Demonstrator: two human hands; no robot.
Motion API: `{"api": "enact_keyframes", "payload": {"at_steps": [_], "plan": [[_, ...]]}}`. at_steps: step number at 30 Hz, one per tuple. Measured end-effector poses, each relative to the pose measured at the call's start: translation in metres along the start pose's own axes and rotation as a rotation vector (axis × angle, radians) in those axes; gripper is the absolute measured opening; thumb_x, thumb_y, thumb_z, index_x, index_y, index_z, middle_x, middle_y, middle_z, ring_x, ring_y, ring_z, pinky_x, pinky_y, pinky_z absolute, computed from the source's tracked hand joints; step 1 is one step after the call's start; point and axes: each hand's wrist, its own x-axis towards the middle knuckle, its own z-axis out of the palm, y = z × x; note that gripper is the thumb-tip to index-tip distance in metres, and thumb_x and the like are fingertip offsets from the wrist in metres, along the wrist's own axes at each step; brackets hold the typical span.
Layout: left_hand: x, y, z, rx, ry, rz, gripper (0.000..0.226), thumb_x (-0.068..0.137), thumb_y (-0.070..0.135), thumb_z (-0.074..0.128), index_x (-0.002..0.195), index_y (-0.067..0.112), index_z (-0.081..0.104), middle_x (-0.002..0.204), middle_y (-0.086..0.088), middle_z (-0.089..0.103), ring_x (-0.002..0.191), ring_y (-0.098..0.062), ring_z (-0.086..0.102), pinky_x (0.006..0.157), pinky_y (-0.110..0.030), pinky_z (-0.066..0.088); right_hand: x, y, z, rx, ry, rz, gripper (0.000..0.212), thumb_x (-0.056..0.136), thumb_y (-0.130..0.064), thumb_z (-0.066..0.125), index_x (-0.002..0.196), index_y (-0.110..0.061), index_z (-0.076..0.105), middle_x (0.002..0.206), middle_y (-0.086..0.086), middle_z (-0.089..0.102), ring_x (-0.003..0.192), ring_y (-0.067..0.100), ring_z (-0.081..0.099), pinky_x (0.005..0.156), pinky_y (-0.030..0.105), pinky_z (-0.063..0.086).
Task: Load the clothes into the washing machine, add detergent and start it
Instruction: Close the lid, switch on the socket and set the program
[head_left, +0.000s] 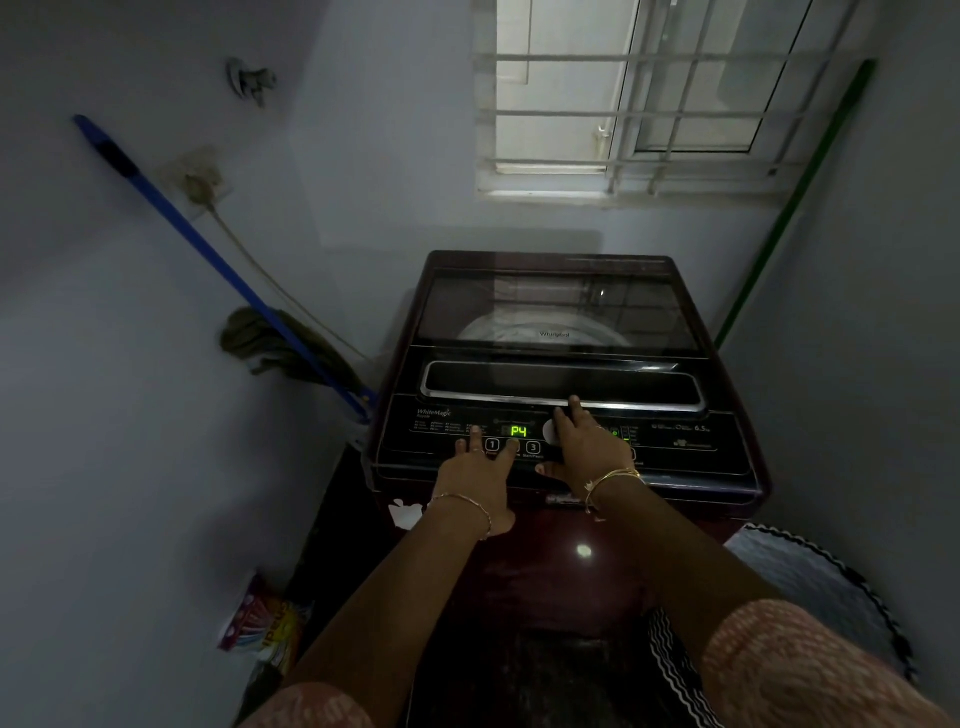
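Note:
A dark maroon top-loading washing machine (561, 525) stands in front of me with its glass lid (556, 306) down. Its front control panel (415, 436) is lit and the green display (518, 431) reads P4. My left hand (480, 480) rests flat on the panel, fingers spread over the numbered round buttons. My right hand (584, 444) lies on the panel to the right of the display, covering a pale round button, its fingertips touching the chrome lid handle (561, 387). Neither hand holds anything. A detergent packet (260, 621) lies on the floor at the lower left.
A blue-handled mop (218, 265) leans on the left wall beside the machine. A green pole (795, 202) leans in the right corner. A barred window (639, 98) is above. A laundry basket (821, 597) with a zigzag-edged cloth stands at the right.

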Motion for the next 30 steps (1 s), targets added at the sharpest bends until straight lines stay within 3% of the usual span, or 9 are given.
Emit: {"api": "enact_keyframes", "payload": {"at_steps": [13,30], "plan": [[0.0028,-0.0043,-0.0008,-0.011,0.019,0.023,0.096,0.078,0.047,0.066,0.151,0.034,0.004,0.158,-0.025,0.0,0.143,-0.043,0.017,0.106,-0.046,0.038,-0.0026,-0.0021,-0.0037,0.0,-0.006,0.009,0.089,0.086,-0.048,0.061,0.152,-0.016,0.011,0.161,0.007,-0.004,0.145,0.027,0.023,0.104,0.043,0.041],[0.0005,-0.0071,-0.0016,0.021,0.032,0.042,0.094,0.081,0.048,0.062,0.151,0.036,0.0,0.158,-0.022,-0.001,0.145,-0.038,0.017,0.105,-0.045,0.039,0.0003,-0.0005,-0.0014,0.008,-0.014,0.006,0.09,0.085,-0.048,0.062,0.152,-0.016,0.011,0.161,0.007,-0.005,0.145,0.028,0.021,0.105,0.044,0.039]]}}
